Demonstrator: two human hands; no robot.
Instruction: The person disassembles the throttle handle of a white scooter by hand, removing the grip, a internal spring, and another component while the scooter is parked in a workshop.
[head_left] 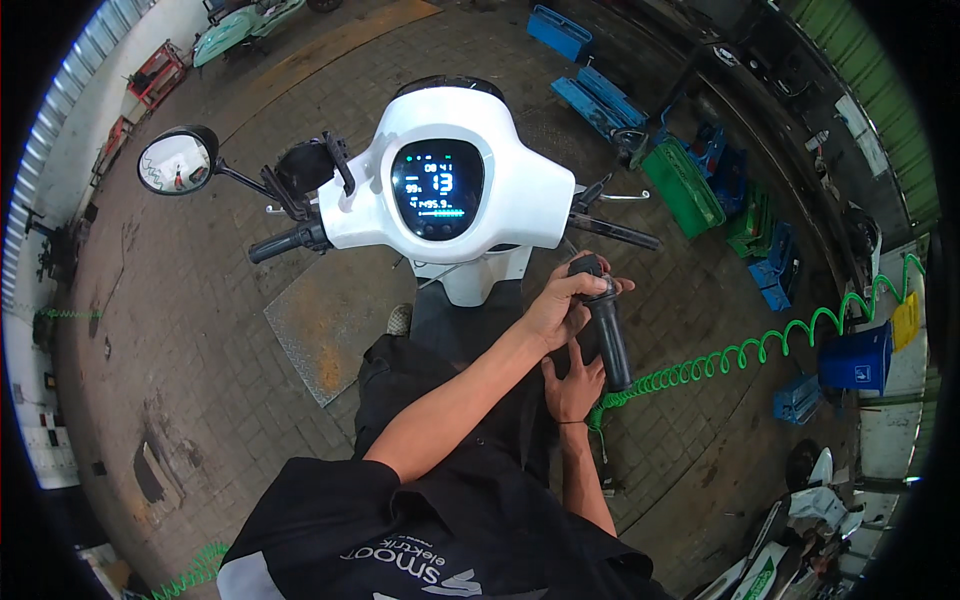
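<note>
On my feed I make out lit numerals [440, 184] on the white scooter [545, 190]'s display [408, 215] — plus white lettering [405, 565] on the black shirt [440, 510] and a white symbol [862, 374] on the blue bin [850, 348].

Scooter front [535, 185] is white; its screen [438, 190] glows white, cyan and green on black; held grip [612, 345] is black; shirt [500, 515] is black, lettered in white; coiled hose [665, 378] is bright green; paving [215, 270] shows a grey-brown brick pattern.
</note>
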